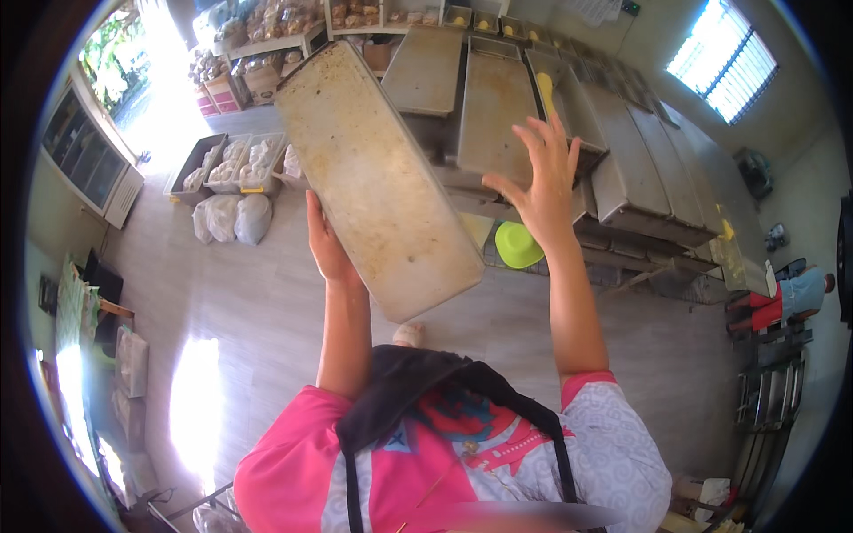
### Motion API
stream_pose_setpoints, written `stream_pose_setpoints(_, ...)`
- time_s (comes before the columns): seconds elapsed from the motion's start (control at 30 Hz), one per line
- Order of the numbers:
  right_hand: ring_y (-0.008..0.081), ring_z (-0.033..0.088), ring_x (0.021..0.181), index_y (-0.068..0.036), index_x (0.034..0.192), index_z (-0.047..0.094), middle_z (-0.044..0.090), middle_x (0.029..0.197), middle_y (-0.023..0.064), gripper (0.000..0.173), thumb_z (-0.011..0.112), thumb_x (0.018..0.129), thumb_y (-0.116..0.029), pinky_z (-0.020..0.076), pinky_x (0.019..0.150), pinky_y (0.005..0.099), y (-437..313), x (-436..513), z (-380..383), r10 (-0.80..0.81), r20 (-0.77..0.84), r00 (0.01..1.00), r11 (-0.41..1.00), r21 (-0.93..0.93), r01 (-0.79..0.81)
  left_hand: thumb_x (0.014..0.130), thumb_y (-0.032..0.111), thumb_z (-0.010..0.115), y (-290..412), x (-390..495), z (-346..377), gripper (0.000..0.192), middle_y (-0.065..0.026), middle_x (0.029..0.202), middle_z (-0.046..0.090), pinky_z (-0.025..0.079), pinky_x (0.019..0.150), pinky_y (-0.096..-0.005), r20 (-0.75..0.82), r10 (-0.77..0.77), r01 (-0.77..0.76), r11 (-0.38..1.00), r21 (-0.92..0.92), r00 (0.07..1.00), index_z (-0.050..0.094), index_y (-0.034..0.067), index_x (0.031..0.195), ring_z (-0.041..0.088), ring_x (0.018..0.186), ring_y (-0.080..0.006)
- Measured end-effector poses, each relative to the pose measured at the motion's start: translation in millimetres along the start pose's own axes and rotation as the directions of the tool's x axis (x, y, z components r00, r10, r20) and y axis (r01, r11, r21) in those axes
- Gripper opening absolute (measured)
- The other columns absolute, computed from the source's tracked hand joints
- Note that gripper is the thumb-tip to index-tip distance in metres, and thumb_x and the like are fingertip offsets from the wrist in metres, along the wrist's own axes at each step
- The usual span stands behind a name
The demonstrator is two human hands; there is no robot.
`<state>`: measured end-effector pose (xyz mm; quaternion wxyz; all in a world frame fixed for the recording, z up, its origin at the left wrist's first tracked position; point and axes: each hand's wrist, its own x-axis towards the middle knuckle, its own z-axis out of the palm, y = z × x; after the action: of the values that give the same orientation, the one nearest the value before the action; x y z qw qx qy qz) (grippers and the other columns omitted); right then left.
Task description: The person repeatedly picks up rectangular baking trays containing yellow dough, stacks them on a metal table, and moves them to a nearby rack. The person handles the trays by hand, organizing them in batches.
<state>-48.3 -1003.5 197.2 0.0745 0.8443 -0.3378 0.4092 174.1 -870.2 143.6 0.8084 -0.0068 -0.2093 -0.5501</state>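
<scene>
A long, stained metal baking pan (380, 180), its flat side facing me, is tilted in front of me. My left hand (331, 246) grips its left edge from below. My right hand (543, 176) is raised to the right of the pan with fingers spread, holding nothing. Behind it, a yellow-handled tool (546, 93) lies in an open metal pan (573, 110). More long metal pans (500, 106) lie side by side on the rack beyond my hands.
A lime-green bowl (518, 245) sits low by the rack. Tubs of pale dough (260, 160) and plastic bags (233, 216) are on the floor at left. Shelves hold bagged goods (286, 20). A person (793, 300) is at far right.
</scene>
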Motion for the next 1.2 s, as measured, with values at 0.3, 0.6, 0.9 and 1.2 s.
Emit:
stream_pose_setpoints(0.3, 0.0348, 0.029, 0.132, -0.012, 0.112, 0.053, 0.045, 0.126, 0.0127, 0.051, 0.071, 0.076, -0.042, 0.0103, 0.106, 0.0612, 27.3, 48.3, 31.7, 0.082, -0.156, 0.984, 0.996, -0.018, -0.086, 0.098, 0.047, 0.028, -23.6, 26.5, 1.5, 0.057, -0.0128, 0.133, 0.046, 0.038, 0.100, -0.0425, 0.044, -0.192, 0.196, 0.969, -0.148, 0.980, 0.038, 0.005, 0.135, 0.046, 0.120, -0.0287)
stream_pose_setpoints(0.6, 0.0309, 0.037, 0.122, -0.005, 0.137, 0.033, 0.033, 0.134, 0.0187, 0.094, 0.079, 0.063, -0.040, 0.0349, 0.096, 0.0409, -57.1, -63.3, -59.1, 0.344, 0.236, 0.909, 0.873, 0.277, -0.402, 0.094, 0.055, 0.030, -82.4, 29.2, 16.1, 0.065, -0.0131, 0.138, 0.042, 0.032, 0.104, -0.0450, 0.113, -0.318, 0.337, 0.906, -0.255, 0.941, 0.039, 0.005, 0.136, 0.040, 0.126, -0.0307)
stream_pose_setpoints(0.9, 0.0408, 0.031, 0.121, -0.010, 0.128, 0.045, 0.023, 0.142, 0.0234, 0.088, 0.078, 0.052, -0.038, 0.0274, 0.093, 0.0520, -90.6, -94.6, -84.6, 0.269, 0.300, 0.915, 0.963, -0.091, -0.253, 0.092, 0.059, 0.029, -107.2, -7.2, 30.2, 0.072, -0.0124, 0.139, 0.038, 0.030, 0.104, -0.0442, -0.097, -0.316, 0.296, 0.939, -0.176, 0.944, 0.031, 0.004, 0.139, 0.037, 0.126, -0.0304)
stream_pose_setpoints(1.2, 0.0395, 0.034, 0.114, -0.013, 0.121, 0.051, 0.030, 0.135, 0.0208, 0.077, 0.077, 0.051, -0.031, 0.0278, 0.088, 0.0504, -100.3, -119.0, -114.9, 0.272, 0.165, 0.948, 0.956, 0.065, -0.286, 0.089, 0.065, 0.029, -118.5, -36.1, 34.4, 0.078, -0.0126, 0.137, 0.039, 0.030, 0.105, -0.0428, 0.146, -0.341, 0.371, 0.864, -0.341, 0.929, 0.032, 0.004, 0.139, 0.038, 0.125, -0.0300)
